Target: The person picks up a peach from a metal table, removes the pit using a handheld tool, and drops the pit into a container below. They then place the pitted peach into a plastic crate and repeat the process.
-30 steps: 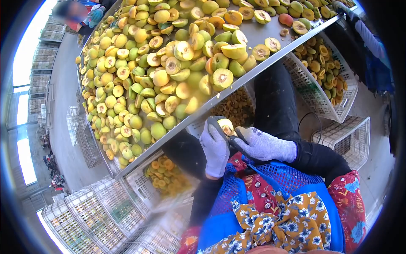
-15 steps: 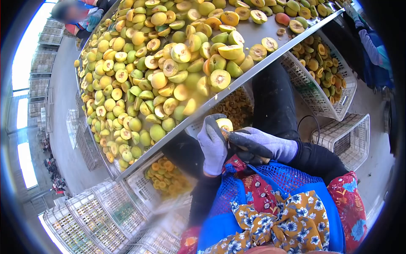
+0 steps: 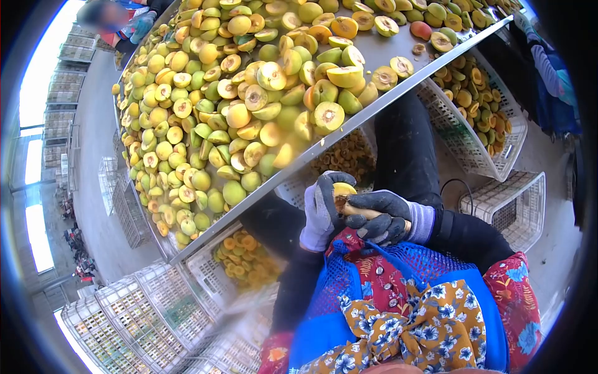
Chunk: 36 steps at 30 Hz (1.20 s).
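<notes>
A yellow fruit half (image 3: 342, 189) is held between both gloved hands above my lap. My left hand (image 3: 323, 210), in a lilac and grey glove, wraps round its left side. My right hand (image 3: 385, 215), gloved alike, is closed round a pale wooden handle (image 3: 364, 212), its end pointing into the fruit; the tool's tip is hidden. Beyond my hands, halved yellow-green fruit (image 3: 255, 97) lies heaped on a metal table (image 3: 380, 51).
The table's raised metal rim (image 3: 293, 169) runs diagonally before me. Crates of fruit halves stand right (image 3: 498, 149) and lower left (image 3: 208, 274); pits or pieces fill a container (image 3: 344, 153) beneath the rim. An empty crate (image 3: 526, 212) stands right. Two people work nearby.
Both hands have shifted slightly right. My right hand has turned, so its fingers and the wooden handle show more clearly, and the fruit half is tilted differently.
</notes>
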Each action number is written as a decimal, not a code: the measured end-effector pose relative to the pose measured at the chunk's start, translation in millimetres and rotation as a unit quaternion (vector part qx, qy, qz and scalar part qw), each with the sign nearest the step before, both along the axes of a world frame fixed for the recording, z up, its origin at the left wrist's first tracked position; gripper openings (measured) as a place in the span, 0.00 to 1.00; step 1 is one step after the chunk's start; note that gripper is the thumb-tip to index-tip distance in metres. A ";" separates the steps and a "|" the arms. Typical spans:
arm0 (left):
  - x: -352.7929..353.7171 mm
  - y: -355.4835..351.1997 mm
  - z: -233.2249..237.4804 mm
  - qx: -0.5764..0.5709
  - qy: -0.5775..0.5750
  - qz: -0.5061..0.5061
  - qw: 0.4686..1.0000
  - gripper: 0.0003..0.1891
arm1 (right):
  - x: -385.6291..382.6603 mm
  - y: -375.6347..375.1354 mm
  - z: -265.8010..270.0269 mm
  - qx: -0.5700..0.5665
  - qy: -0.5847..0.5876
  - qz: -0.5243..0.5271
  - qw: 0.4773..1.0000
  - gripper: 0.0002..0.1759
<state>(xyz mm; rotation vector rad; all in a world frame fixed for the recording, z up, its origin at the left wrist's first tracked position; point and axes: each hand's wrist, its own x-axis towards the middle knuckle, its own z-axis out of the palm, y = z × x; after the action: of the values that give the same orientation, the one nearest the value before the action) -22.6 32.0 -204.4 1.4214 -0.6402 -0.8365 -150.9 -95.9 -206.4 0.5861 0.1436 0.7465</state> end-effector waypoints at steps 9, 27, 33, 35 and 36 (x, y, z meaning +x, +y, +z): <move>2.3 -11.5 10.5 0.043 -0.123 0.066 0.989 0.22 | 8.4 -4.2 19.1 -0.358 0.030 -0.043 0.932 0.24; 75.1 45.8 40.7 0.427 -0.426 0.181 0.777 0.22 | 26.9 -25.5 -9.6 -0.386 0.020 -0.072 0.919 0.19; 97.2 -0.1 7.8 0.399 -0.478 0.064 0.780 0.19 | 14.4 -33.5 -1.4 -0.424 -0.002 -0.099 0.900 0.20; 104.1 14.8 8.5 0.233 -0.441 0.091 0.862 0.16 | 11.5 -32.8 5.6 -0.486 -0.010 -0.109 0.867 0.20; 95.7 19.2 19.3 0.177 -0.215 0.091 0.956 0.19 | 11.5 -31.7 10.4 -0.515 -0.015 -0.113 0.849 0.20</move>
<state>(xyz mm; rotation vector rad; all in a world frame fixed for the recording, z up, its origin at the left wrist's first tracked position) 73.1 51.2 -185.1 1.9877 -0.6929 -0.5112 -139.3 -127.6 -196.0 -0.4394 0.4058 0.3546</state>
